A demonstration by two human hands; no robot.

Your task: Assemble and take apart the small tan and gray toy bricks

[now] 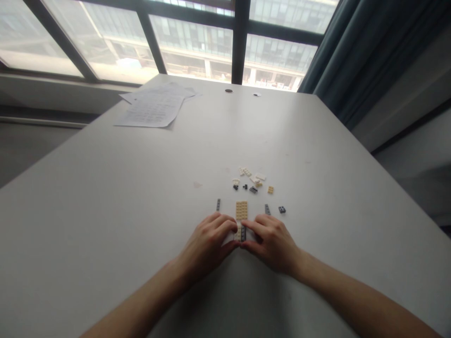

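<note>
Low on the white table, my left hand curls its thumb and fingers around the left side of a cream studded building plate. Pressed against that plate's right side is a dark grey studded plate, which my right hand grips between thumb and forefinger. Just beyond the fingertips lie two tan studded plates, side by side. A narrow grey plate lies beyond my left knuckles. Past my right hand are a grey wedge-shaped plate and a small dark square piece.
Farther up the table is a loose group of white pieces, small black pieces and a tan piece. Written paper sheets lie at the far left. Windows and a dark curtain stand behind the table.
</note>
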